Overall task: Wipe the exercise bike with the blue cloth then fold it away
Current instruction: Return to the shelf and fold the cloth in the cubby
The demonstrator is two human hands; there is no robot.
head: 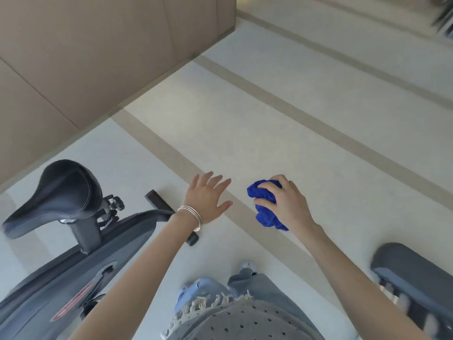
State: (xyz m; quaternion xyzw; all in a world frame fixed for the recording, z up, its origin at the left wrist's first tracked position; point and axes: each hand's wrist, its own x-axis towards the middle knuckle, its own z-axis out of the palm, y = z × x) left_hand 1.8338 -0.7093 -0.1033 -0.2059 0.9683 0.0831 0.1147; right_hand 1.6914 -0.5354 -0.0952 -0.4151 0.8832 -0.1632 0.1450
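One blue cloth is bunched up and gripped in the right hand, well apart from the one exercise bike on the left. The left hand is held flat, fingers spread wide. The floor is pale with tan stripes. The bike's red label is too blurred to be read.

Below me the floor is pale, near white, crossed by wide beige stripes that run on a slant. At my upper left stands a tan wall of flat panels with thin seams, ending in a corner near the top. A grey padded piece sits at lower right. The light is soft and even; the far upper right is blurred.
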